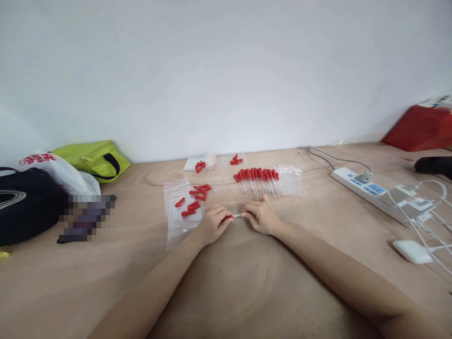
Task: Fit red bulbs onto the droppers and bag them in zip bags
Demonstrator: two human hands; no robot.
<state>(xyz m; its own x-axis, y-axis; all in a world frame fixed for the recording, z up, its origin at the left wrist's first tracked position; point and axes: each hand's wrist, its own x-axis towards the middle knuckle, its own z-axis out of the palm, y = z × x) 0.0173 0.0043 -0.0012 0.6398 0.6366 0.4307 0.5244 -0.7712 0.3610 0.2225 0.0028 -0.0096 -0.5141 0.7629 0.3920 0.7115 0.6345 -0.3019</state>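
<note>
My left hand (213, 225) is closed around a red rubber bulb (228, 217), whose tip shows past the fingers. From it a clear dropper tube (237, 215) runs to my right hand (260, 217), which pinches the tube's other end. Beyond my hands lies a row of red-topped droppers (257, 179), side by side. Left of that row are several bare clear tubes (219, 185). Loose red bulbs (188, 213) rest on clear zip bags (175, 230) beside my left hand. Whether the bulb is fully seated on the tube is hidden by my fingers.
More red bulbs (200, 166) lie on bags near the wall. A white power strip (356, 186) with cables and a white charger case (412, 251) sit at right. A yellow-green bag (92, 160), a white plastic bag (72, 179) and a black bag (28, 207) stand at left.
</note>
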